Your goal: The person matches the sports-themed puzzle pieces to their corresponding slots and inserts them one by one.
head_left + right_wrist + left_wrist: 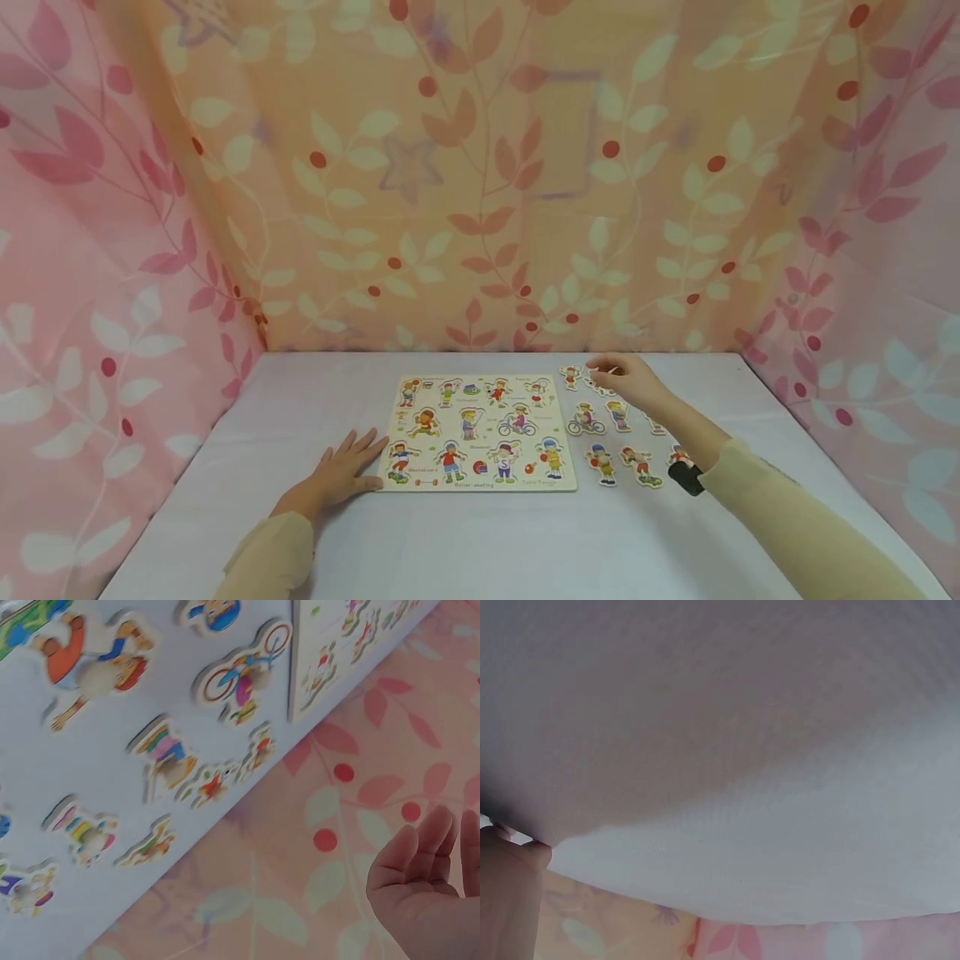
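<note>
A flat wooden puzzle board (552,429) printed with children playing sports lies on the table. My left hand (341,468) rests beside its left edge, fingers spread, fingertips right at the border. Part of that hand (514,877) shows in the left wrist view. Over the loose puzzle pieces at the back right hovers my right hand (630,379), its fingers loosely bent. Nothing shows between the fingers of the right hand (427,892) in the right wrist view. Closest below it are a soccer player piece (212,791) and a cyclist piece (587,419).
Several more knobbed pieces lie right of the board, among them a skateboarder piece (642,468) and a blue-capped figure piece (602,465). A white cloth covers the table (450,542). Floral curtains (480,208) stand behind and at both sides.
</note>
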### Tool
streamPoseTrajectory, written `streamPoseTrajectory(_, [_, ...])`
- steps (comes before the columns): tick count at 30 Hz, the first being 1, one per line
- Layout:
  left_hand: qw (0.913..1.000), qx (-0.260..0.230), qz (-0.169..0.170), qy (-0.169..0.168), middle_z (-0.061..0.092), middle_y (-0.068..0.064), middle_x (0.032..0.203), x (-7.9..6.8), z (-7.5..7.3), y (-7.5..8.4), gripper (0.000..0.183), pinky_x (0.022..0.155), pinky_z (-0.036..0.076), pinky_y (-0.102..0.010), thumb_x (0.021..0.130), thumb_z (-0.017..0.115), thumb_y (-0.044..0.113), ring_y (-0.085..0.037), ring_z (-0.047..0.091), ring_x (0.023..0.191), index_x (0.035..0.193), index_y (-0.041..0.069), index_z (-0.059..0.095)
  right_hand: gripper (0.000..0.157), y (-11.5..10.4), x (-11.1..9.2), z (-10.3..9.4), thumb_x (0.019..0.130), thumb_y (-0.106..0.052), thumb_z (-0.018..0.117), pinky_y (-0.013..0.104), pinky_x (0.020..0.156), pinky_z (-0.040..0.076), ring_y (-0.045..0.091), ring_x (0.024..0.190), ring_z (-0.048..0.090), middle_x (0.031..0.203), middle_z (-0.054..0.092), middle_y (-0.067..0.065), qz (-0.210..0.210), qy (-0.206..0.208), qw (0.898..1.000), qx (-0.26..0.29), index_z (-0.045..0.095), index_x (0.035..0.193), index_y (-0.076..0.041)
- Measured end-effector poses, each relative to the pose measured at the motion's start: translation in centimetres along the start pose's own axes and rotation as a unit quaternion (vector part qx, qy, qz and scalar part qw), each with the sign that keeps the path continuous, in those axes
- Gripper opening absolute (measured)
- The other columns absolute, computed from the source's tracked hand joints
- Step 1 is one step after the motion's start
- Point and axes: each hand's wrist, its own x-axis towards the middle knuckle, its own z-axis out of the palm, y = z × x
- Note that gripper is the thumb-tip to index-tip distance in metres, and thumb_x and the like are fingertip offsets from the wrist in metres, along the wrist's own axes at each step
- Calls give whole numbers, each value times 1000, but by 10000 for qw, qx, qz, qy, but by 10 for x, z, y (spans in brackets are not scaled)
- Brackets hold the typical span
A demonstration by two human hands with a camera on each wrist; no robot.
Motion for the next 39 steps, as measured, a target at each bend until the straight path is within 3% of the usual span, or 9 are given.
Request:
streamPoseTrajectory(8, [10000, -9, 8, 62, 22, -24, 156, -1, 3, -4, 80, 105, 1, -74, 85, 68, 46, -53, 5, 141, 148, 6, 38, 30, 16, -17, -23, 97, -12, 60, 32, 70, 50, 27, 86, 56, 101, 63, 16, 185, 105, 9994, -280, 60, 119, 8])
streamPoseTrajectory(13, [10000, -25, -28, 60, 22, -24, 156, -2, 3, -4, 81, 106, 1, -73, 85, 68, 47, -52, 5, 142, 149, 7, 38, 31, 28, -27, -35, 97, -12, 60, 31, 71, 50, 22, 85, 56, 102, 63, 18, 286, 199, 9985, -418, 59, 119, 10])
streamPoseTrajectory(21, [9999, -9, 84, 135, 24, -26, 155, -4, -1, -3, 78, 104, 4, -76, 85, 69, 43, -54, 8, 140, 147, 5, 40, 31, 44, -37, -41, 94, -10, 63, 30, 71, 49, 26, 86, 55, 96, 62, 15, 552, 419, 9967, -420, 59, 117, 11])
streamPoseTrajectory(28, [9999, -35, 84, 123, 24, -26, 155, -4, 0, -1, 80, 104, 3, -75, 84, 69, 45, -54, 7, 140, 147, 5, 40, 38, 64, -46, -43, 94, -14, 64, 41, 76, 51, 26, 89, 54, 97, 60, 13, 1054, 297, 9933, -367, 56, 122, 10])
streamPoseTrajectory(34, [9999, -90, 79, 89, 23, -25, 156, -2, 0, -2, 82, 104, 1, -74, 84, 69, 47, -53, 5, 141, 148, 6, 39, 39, 86, -49, -40, 94, -11, 64, 36, 69, 50, 25, 87, 51, 95, 58, 12, 1309, 324, 9906, -234, 55, 125, 12])
streamPoseTrajectory(39, [9998, -148, 86, 91, 22, -25, 156, -1, 1, -3, 83, 105, 0, -74, 83, 69, 48, -53, 4, 141, 148, 6, 38, 40, 103, -46, -36, 94, -11, 63, 28, 56, 45, 19, 74, 48, 91, 54, 10, 1714, 386, 9844, -17, 53, 125, 12])
